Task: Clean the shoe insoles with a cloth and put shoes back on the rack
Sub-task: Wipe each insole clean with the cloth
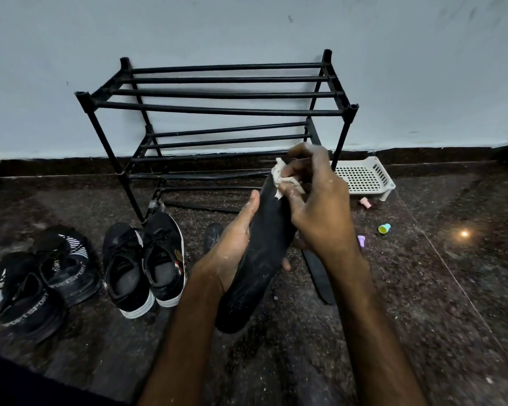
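L hand [235,250] grips a black insole [258,276] from below, mid-frame: thumb lies up along its left edge, one fingertip shows round the right edge. The insole is off the floor and tilted, w/ one end near and low, the other far and higher. R hand [314,206] pinches a small white cloth [280,178] btwn thumb and fingers and presses it on the insole's far end. Both hands carry pale dusty marks.

Black rack [217,109], 2 tiers of bars, stands far-centre against the pale wall [247,30]. The shoes are on the dark speckled floor [423,317], not on the rack. The black pair w/ white soles [144,265] sits side by side, just near of the rack's front-left leg. Further left is the black sport pair [41,282] w/ white lettering, close together.

A 2nd insole [320,282] lies on the floor just right of the held one, partly hidden by the R forearm. A dark flat piece [213,237] peeks out behind L hand; can't tell what it is. A white perforated tray [364,178] sits on the floor right of the rack, by the wall. Near it are 3 small bits: pink bit [365,203], green bit [384,228], purple bit [362,240], too small to identify.
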